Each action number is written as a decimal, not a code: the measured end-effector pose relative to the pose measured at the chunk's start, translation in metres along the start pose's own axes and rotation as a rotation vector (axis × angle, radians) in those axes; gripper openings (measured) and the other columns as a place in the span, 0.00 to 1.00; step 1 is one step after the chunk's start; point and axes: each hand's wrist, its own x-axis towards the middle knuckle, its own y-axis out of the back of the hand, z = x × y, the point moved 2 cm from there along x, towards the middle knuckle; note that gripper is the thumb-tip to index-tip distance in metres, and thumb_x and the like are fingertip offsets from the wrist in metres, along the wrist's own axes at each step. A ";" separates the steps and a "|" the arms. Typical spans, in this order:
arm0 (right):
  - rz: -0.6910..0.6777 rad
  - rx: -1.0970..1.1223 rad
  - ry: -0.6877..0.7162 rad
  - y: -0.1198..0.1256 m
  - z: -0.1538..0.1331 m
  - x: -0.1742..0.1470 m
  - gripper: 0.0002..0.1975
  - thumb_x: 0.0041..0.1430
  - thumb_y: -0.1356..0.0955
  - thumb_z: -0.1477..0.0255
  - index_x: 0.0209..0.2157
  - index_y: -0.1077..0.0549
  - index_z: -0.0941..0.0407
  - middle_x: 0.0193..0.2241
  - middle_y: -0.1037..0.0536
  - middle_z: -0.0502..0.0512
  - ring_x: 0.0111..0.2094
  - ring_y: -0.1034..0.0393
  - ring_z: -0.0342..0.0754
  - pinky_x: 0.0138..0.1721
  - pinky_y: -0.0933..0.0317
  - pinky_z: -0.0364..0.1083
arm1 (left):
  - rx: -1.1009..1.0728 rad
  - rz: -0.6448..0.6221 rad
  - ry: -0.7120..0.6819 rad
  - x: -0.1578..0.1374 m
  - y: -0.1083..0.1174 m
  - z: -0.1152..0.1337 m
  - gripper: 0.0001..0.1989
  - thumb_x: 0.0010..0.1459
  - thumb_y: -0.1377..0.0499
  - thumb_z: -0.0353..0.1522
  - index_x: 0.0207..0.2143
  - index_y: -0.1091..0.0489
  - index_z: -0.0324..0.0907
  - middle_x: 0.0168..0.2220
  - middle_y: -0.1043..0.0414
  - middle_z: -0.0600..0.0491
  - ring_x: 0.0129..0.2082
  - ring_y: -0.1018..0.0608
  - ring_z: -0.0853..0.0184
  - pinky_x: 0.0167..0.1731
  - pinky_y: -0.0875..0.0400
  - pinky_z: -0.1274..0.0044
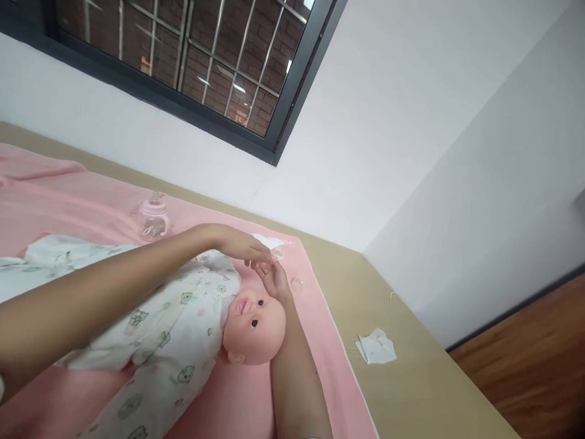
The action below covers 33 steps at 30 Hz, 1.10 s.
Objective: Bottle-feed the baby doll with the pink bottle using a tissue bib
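Observation:
A baby doll (256,329) in a white suit with green animal prints lies on its back on a pink blanket (242,396), head toward the right. My left hand (240,244) reaches across above the doll's body, fingers stretched out, with the fingertips at my right hand. Past the doll's head, my right hand (273,279) is turned palm up with its fingers apart. I see nothing held in either hand, though the fingers overlap where they meet. Just behind the hands lies a white tissue (267,239). Beside my right wrist is a small clear round piece (297,284).
A pink-handled baby bottle (154,216) stands on the blanket at the back left. A folded white tissue (377,346) lies on the tan tabletop (411,390) at the right. White walls (388,122) and a barred window (205,61) bound the back.

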 end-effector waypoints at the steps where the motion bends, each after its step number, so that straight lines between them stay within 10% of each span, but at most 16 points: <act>1: 0.003 0.103 -0.027 0.000 0.000 -0.001 0.14 0.57 0.31 0.66 0.45 0.26 0.54 0.42 0.21 0.56 0.47 0.25 0.49 0.53 0.29 0.50 | -0.029 0.046 0.029 -0.015 0.005 -0.001 0.32 0.66 0.57 0.54 0.59 0.30 0.44 0.51 0.23 0.44 0.47 0.23 0.58 0.48 0.31 0.72; 8: 0.021 0.229 -0.101 0.001 -0.001 -0.001 0.15 0.53 0.28 0.69 0.43 0.24 0.54 0.50 0.23 0.56 0.50 0.25 0.49 0.56 0.31 0.50 | -0.034 0.299 0.100 -0.101 0.002 -0.024 0.31 0.66 0.55 0.55 0.63 0.34 0.52 0.63 0.33 0.52 0.59 0.29 0.56 0.56 0.38 0.74; 20: 0.038 0.051 0.113 0.013 -0.022 -0.017 0.16 0.44 0.22 0.63 0.35 0.24 0.54 0.41 0.20 0.54 0.48 0.26 0.49 0.53 0.31 0.49 | 0.006 0.385 0.061 -0.132 0.001 -0.036 0.28 0.65 0.53 0.53 0.62 0.34 0.54 0.64 0.34 0.55 0.61 0.31 0.56 0.58 0.38 0.73; 33: 0.103 -1.042 0.155 -0.008 -0.105 -0.055 0.17 0.45 0.32 0.77 0.40 0.23 0.55 0.34 0.24 0.50 0.35 0.32 0.45 0.40 0.38 0.45 | 0.189 0.352 0.123 -0.113 -0.008 -0.036 0.31 0.64 0.50 0.51 0.65 0.38 0.51 0.64 0.34 0.53 0.60 0.30 0.55 0.55 0.35 0.70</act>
